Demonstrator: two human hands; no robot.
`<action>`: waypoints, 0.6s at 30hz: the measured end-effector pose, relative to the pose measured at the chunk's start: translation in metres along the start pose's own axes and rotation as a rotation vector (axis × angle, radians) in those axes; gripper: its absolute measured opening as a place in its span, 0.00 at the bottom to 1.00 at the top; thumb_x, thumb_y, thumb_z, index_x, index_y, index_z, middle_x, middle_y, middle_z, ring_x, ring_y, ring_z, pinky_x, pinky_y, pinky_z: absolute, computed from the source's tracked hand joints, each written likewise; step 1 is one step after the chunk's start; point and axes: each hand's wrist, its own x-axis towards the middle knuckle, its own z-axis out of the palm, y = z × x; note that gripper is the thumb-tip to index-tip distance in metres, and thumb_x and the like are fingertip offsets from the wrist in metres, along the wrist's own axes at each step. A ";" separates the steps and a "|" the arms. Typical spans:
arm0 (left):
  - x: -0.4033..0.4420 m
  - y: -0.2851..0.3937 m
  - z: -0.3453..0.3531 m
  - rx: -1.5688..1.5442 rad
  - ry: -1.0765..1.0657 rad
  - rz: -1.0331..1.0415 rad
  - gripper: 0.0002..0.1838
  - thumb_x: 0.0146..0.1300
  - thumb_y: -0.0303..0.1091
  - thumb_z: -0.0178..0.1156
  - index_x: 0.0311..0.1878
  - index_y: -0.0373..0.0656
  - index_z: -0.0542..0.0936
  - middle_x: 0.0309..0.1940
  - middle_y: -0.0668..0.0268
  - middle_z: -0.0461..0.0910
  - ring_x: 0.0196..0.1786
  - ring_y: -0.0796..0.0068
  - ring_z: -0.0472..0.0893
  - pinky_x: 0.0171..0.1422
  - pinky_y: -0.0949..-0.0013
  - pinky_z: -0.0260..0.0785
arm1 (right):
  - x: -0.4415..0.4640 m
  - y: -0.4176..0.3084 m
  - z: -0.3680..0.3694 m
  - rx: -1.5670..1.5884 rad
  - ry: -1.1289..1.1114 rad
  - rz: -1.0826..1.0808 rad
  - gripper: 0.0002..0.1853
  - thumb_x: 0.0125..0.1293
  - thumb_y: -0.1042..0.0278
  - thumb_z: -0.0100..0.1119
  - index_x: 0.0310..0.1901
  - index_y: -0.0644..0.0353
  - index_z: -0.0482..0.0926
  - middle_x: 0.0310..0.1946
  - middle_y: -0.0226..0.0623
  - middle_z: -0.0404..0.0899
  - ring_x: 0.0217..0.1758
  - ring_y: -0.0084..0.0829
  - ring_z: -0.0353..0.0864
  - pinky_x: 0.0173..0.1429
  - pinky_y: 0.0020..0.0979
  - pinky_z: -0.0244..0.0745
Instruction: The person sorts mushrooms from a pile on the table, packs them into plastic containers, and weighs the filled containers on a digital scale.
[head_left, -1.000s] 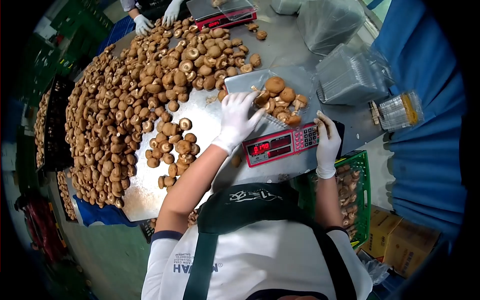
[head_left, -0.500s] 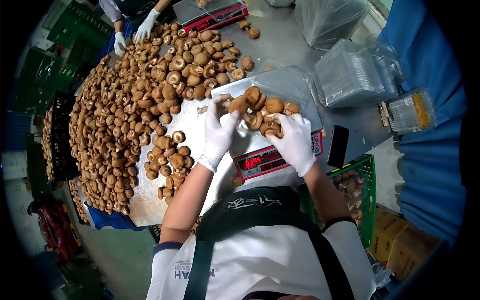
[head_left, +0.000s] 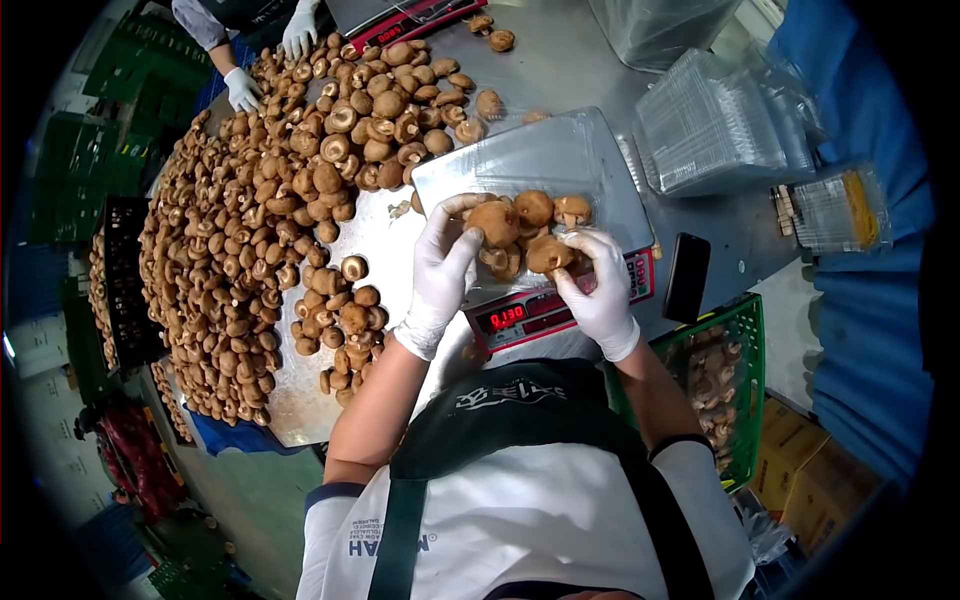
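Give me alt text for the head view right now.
The gloved left hand and right hand grasp mushrooms over a scale. A large mushroom pile spreads to the left; a phone and stacked clear trays are on the right.

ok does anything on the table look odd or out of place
The black phone stands out: it lies on the metal table beside the near scale, odd so close to handled mushrooms. Two stray mushrooms also lie apart from the pile, by the far scale.
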 end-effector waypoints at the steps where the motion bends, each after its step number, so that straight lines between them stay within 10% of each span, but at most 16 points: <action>1: -0.002 -0.001 0.003 -0.019 -0.018 -0.018 0.18 0.68 0.26 0.54 0.61 0.39 0.73 0.49 0.62 0.80 0.47 0.79 0.78 0.53 0.76 0.71 | -0.003 0.000 -0.001 0.051 0.033 0.053 0.25 0.53 0.81 0.67 0.54 0.59 0.74 0.52 0.41 0.77 0.58 0.44 0.75 0.66 0.42 0.67; 8: -0.011 -0.026 0.024 0.952 -0.326 0.249 0.13 0.67 0.28 0.60 0.54 0.39 0.80 0.46 0.58 0.80 0.53 0.63 0.80 0.61 0.65 0.70 | -0.013 0.006 -0.002 0.442 0.343 0.408 0.24 0.62 0.88 0.52 0.61 0.68 0.67 0.61 0.45 0.72 0.64 0.36 0.73 0.71 0.36 0.66; 13: -0.019 -0.019 0.019 0.686 0.005 0.450 0.14 0.66 0.24 0.59 0.54 0.38 0.80 0.46 0.55 0.80 0.52 0.60 0.80 0.61 0.64 0.70 | -0.013 -0.009 -0.011 0.578 0.423 0.546 0.24 0.64 0.86 0.53 0.62 0.70 0.67 0.61 0.45 0.72 0.64 0.35 0.73 0.69 0.35 0.68; 18: -0.058 -0.015 -0.014 -0.194 -0.130 -0.162 0.28 0.77 0.51 0.46 0.70 0.40 0.66 0.60 0.56 0.75 0.53 0.71 0.79 0.61 0.70 0.70 | -0.020 -0.046 -0.001 0.169 0.131 0.016 0.24 0.58 0.85 0.60 0.58 0.63 0.75 0.57 0.44 0.76 0.60 0.40 0.76 0.63 0.36 0.71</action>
